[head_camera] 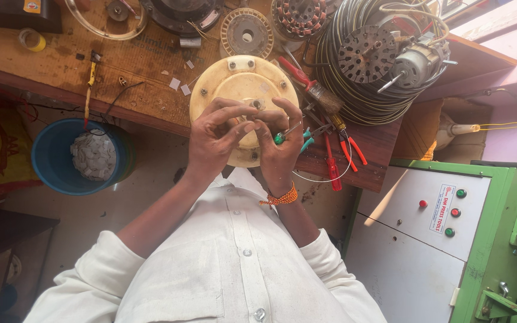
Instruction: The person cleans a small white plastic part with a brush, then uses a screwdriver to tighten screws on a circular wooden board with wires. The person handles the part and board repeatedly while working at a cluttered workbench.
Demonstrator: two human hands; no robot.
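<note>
Over the round cream plastic motor cover point(243, 81) at the bench edge, your hands meet.
Your right hand point(279, 146) is clenched round a green-handled screwdriver point(283, 136); your left hand point(213, 137) pinches something too small to make out. Keep the tip square and both wrists steady above the cover, well clear of the red-handled pliers point(345, 152) just beside it.

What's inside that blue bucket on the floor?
The blue bucket holds a heap of small pale grey pieces, filling its right side. Anything beneath the heap is covered.
</note>
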